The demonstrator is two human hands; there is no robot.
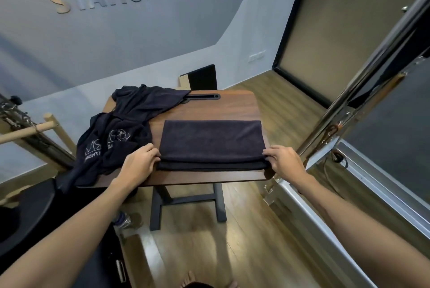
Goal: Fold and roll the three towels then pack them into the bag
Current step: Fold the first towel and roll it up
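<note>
Hands first: left hand (139, 158) pinches the near-left corner of the folded dark navy terry towel (211, 141), right hand (282, 159) pinches the near-right corner. Both have fingertips curled onto the top layer at the near edge, thumbs not visible.

Towel lies flat on the dark wood-grain tabletop (237, 106), toward the right side, folded into a wide rectangle w/ at least two layers showing at the near edge. Right end sits about at the tabletop's edge.

Handling, my read: soft, light, limp, zero stiffness, so layers will slip apart if lifted from one corner. Best hold is both near corners through all layers, as now, then roll w/ flat palms keeping tension even.

Further back-left: crumpled heap of dark cloth w/ white printed logo (116, 139), hanging over the left edge. Prob remaining towels and maybe the bag; can't tell which is which.
</note>
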